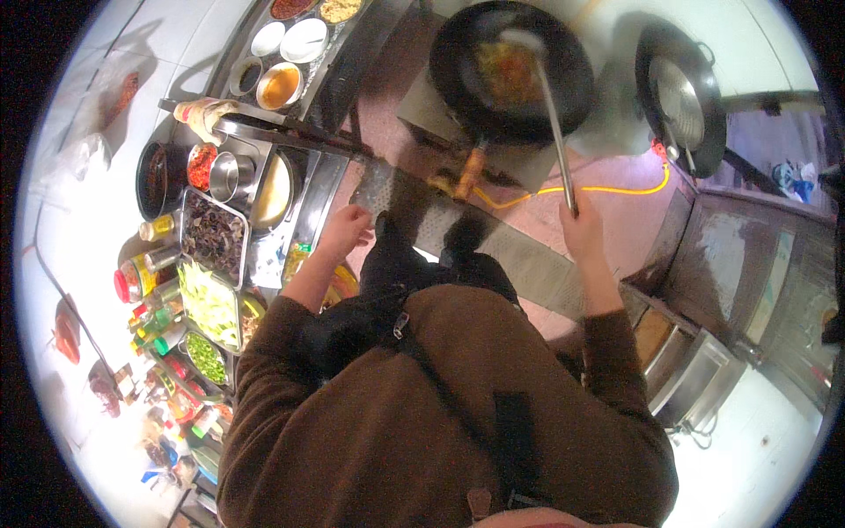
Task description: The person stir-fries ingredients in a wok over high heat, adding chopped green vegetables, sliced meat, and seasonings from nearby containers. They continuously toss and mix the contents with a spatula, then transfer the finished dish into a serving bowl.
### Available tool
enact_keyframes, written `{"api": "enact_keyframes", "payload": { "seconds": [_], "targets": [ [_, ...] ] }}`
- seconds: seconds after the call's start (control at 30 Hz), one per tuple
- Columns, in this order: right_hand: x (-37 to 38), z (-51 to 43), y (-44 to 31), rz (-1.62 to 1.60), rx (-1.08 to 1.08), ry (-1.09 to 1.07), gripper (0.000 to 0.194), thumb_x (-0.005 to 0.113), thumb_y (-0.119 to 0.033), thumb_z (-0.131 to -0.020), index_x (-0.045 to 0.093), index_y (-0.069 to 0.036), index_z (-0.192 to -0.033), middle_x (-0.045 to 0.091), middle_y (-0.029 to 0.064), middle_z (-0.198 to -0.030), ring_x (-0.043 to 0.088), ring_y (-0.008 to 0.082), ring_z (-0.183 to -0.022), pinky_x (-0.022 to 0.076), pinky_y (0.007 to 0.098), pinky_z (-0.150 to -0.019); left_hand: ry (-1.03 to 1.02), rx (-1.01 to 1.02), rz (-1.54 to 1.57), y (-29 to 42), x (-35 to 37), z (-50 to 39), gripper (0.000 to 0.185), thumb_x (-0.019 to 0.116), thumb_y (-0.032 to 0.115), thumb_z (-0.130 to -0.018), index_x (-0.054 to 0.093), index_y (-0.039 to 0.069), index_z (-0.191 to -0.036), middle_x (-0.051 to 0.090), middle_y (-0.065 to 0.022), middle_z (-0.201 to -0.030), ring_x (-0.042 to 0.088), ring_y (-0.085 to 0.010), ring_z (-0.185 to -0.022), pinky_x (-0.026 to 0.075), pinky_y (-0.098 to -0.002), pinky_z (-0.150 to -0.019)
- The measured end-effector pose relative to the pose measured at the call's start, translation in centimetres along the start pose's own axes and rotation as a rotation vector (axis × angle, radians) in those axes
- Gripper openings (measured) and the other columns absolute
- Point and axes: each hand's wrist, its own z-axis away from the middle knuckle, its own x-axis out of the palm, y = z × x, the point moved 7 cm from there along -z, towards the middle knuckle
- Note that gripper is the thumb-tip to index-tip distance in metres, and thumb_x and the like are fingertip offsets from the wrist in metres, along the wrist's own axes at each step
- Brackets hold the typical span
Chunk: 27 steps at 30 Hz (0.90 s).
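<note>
My right hand [583,228] is closed around the end of a long metal handle belonging to a wok ladle [556,132]. Its blurred head rests inside a black wok [452,66], at the far side of some yellow-green and reddish food [508,72]. A wooden wok handle [471,173] points back towards me, with no hand on it. My left hand [346,231] hangs beside the left counter, its fingers curled and nothing visible in them. Blur hides how far those fingers are closed.
Left, a counter bears bowls of sauce [280,86], a tray of dark fungus [212,234], sliced green vegetables [210,303], chopped greens [205,356] and several bottles. A second wok [713,105] leans at the right wall near a yellow hose [607,190]. A steel container [700,376] stands lower right.
</note>
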Motion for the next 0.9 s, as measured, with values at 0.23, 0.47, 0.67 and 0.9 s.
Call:
{"api": "enact_keyframes", "payload": {
  "seconds": [0.23, 0.47, 0.67, 0.9],
  "targets": [
    [0.8, 4.4, -0.4, 0.08, -0.034, -0.274, 0.051, 0.057, -0.018, -0.092, 0.05, -0.001, -0.139, 0.067, 0.021, -0.093, 0.066, 0.0327, -0.073, 0.0532, 0.0433, -0.07, 0.063, 0.004, 0.14, -1.8, -2.7, -3.0, 0.023, 0.063, 0.021, -0.095, 0.061, 0.005, -0.11, 0.065, -0.0094, -0.086, 0.064, -0.0187, -0.066, 0.053, -0.031, -0.053],
    [6.9, -2.5, -16.4, -0.653, 0.214, -0.724, 0.047, 0.056, -0.015, -0.094, 0.052, 0.001, -0.138, 0.063, 0.0042, -0.08, 0.06, 0.0115, -0.064, 0.0465, 0.0258, -0.056, 0.179, 0.174, 0.247, 8.4, -10.3, -13.9, 0.028, 0.053, 0.028, -0.098, 0.057, 0.0, -0.098, 0.061, -0.0112, -0.08, 0.061, -0.0215, -0.063, 0.053, -0.0347, -0.053],
    [21.0, -13.6, -34.0, -0.033, -0.4, -0.675, 0.047, 0.055, -0.019, -0.097, 0.047, -0.01, -0.142, 0.064, 0.0182, -0.075, 0.066, 0.0345, -0.071, 0.054, 0.0453, -0.065, 0.502, 0.045, 1.105, 12.5, -18.3, -24.6, 0.031, 0.048, 0.028, -0.101, 0.052, -0.001, -0.111, 0.061, -0.0169, -0.083, 0.063, -0.0301, -0.063, 0.053, -0.0438, -0.052],
    [29.9, -16.1, -36.4, 0.396, -0.254, -0.804, 0.043, 0.047, -0.03, -0.101, 0.047, -0.009, -0.139, 0.066, 0.0322, -0.101, 0.064, 0.0494, -0.094, 0.0533, 0.0543, -0.078, 0.836, 0.134, 0.599, 10.5, -21.8, -33.7, 0.016, 0.045, 0.014, -0.098, 0.053, 0.002, -0.105, 0.061, -0.0169, -0.086, 0.063, -0.0304, -0.066, 0.051, -0.0445, -0.054]
  ]
}}
